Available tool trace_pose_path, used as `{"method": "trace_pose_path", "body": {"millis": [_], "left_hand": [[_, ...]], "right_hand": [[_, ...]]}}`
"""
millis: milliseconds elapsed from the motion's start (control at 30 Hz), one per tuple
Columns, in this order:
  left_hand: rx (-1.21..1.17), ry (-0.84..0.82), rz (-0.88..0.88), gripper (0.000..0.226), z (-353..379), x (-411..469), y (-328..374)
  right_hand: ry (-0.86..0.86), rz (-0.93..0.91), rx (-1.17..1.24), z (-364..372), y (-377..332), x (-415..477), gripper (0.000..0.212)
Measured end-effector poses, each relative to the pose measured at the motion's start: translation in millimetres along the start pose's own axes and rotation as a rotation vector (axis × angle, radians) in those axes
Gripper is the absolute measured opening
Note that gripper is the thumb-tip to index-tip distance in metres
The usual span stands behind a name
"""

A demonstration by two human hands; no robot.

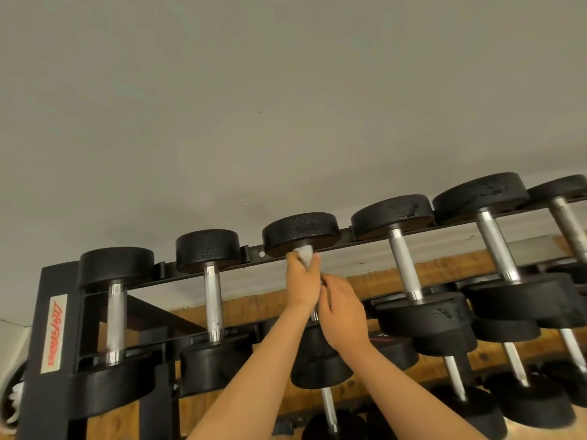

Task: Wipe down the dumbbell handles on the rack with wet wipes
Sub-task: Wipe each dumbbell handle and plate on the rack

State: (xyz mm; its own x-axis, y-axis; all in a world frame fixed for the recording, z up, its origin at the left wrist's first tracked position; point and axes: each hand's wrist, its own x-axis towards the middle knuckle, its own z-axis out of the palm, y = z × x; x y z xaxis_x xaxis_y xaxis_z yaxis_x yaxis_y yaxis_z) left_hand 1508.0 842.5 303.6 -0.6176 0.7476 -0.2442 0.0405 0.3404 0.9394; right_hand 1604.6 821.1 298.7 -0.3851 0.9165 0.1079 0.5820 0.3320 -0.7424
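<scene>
Feed's up, reading it left to right. Far left is the black rack post, with a pale label in red lettering. The top row holds dumbbells lying front to back across the rails. The first dumbbell and second dumbbell sit there with their metal handles bare.

The third dumbbell is where the action is. The left hand has its grip closed round a white wipe, which is wrapped on the handle right up under the far black head. A bit of the wipe pokes out above the fingers. The right hand is just beside the left and lower on the same handle, with its back to the camera. Its fingers curl in toward the bar, but I honestly can't tell if that grip is holding anything. A sliver of handle shows between the two wrists.

Further right are three more dumbbells with shiny handles, neither hand on them. Under all this sits a lower row of dumbbells — wood panel behind, plain grey wall above.
</scene>
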Motion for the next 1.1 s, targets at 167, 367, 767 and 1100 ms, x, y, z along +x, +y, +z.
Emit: {"method": "trace_pose_path", "body": {"millis": [167, 367, 767, 1100], "left_hand": [[-0.11, -0.059, 0.014, 0.019, -11.8, 4.9, -23.8], [-0.185, 0.156, -0.115, 0.026, -0.3, 21.0, -17.7], [-0.313, 0.28, -0.142, 0.016, 11.4, 25.6, -21.2], [-0.191, 0.179, -0.129, 0.036, 16.8, 28.6, -23.3]], "right_hand": [[-0.008, 0.017, -0.01, 0.0, -0.3, 0.6, 0.028], [0.003, 0.032, 0.008, 0.5, 0.3, 0.6, 0.032], [0.032, 0.034, 0.023, 3.9, 3.0, 1.2, 0.031], [0.018, 0.058, 0.014, 4.9, 4.9, 1.0, 0.031]]}}
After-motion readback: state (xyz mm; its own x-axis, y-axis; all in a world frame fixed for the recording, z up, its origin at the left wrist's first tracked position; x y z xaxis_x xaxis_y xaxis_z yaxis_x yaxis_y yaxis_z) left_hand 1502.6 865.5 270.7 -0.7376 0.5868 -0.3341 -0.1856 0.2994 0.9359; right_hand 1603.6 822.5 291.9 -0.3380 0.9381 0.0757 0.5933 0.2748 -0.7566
